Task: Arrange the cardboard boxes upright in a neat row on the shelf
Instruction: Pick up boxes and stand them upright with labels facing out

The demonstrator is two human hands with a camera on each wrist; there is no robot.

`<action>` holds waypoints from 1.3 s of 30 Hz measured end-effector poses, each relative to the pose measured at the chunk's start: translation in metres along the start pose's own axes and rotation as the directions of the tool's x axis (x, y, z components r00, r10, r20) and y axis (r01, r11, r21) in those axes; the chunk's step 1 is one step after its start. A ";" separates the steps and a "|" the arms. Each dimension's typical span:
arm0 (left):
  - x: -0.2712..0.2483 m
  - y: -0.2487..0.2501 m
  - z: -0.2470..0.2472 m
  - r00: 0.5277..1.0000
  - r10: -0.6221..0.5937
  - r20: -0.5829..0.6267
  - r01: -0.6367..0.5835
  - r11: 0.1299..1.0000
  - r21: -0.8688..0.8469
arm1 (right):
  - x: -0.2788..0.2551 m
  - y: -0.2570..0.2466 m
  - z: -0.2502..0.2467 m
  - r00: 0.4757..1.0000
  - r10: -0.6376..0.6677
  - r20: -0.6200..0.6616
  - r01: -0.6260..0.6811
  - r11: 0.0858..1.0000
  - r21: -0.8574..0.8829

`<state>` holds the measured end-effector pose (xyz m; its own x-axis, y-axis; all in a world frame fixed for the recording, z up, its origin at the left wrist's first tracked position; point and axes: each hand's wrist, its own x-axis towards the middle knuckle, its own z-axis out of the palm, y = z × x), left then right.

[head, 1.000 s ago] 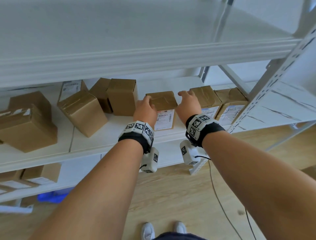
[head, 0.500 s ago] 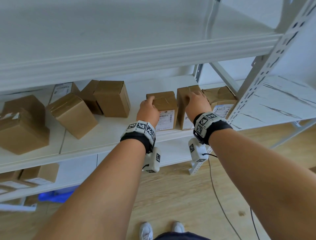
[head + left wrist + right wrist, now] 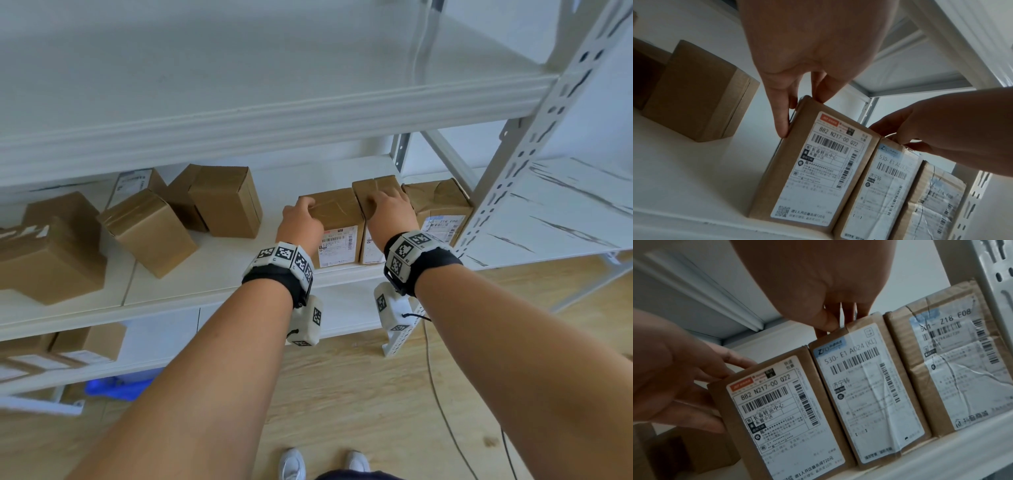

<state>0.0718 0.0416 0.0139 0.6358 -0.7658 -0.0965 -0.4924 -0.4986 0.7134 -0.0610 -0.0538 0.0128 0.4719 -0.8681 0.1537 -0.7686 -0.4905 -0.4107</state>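
Three taped cardboard boxes stand upright, side by side, at the right end of the middle shelf (image 3: 219, 274). My left hand (image 3: 301, 222) grips the top left corner of the left box (image 3: 337, 219), thumb down its side and fingers on top (image 3: 795, 97). The box's label (image 3: 818, 170) reads 882 N217. My right hand (image 3: 388, 212) pinches the top front edge of the narrow middle box (image 3: 371, 246), which touches the left box (image 3: 781, 410). The crumpled right box (image 3: 442, 205) stands free against the shelf post. The right wrist view shows the right hand (image 3: 830, 321) over the middle box (image 3: 865, 394).
Several loose boxes lie at odd angles on the left of the same shelf (image 3: 226, 202) (image 3: 150, 229) (image 3: 48, 260). An upper shelf overhangs close above. The perforated post (image 3: 513, 171) bounds the right end. More boxes (image 3: 85, 342) sit on the lower shelf.
My right hand left the labelled box's right edge and took the middle box, which now stands narrow side forward against the labelled box. My left hand stayed on its corner.
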 end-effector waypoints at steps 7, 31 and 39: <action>0.003 0.000 0.000 1.000 -0.006 0.007 0.006 0.998 0.063 | 0.001 0.003 0.002 1.000 -0.020 -0.001 0.020 1.000 0.013; -0.008 0.044 0.049 0.918 0.334 0.214 -0.397 0.791 0.466 | 0.001 0.064 -0.019 0.990 0.138 -0.014 -0.138 0.987 -0.076; 0.000 0.037 0.063 0.925 0.350 0.152 -0.380 0.819 0.430 | 0.011 0.078 -0.014 0.998 0.053 0.032 -0.051 0.997 -0.049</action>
<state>0.0158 -0.0025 -0.0033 0.3254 -0.9440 0.0550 -0.9005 -0.2917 0.3225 -0.1222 -0.1026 -0.0055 0.4444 -0.8899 0.1026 -0.8121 -0.4486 -0.3733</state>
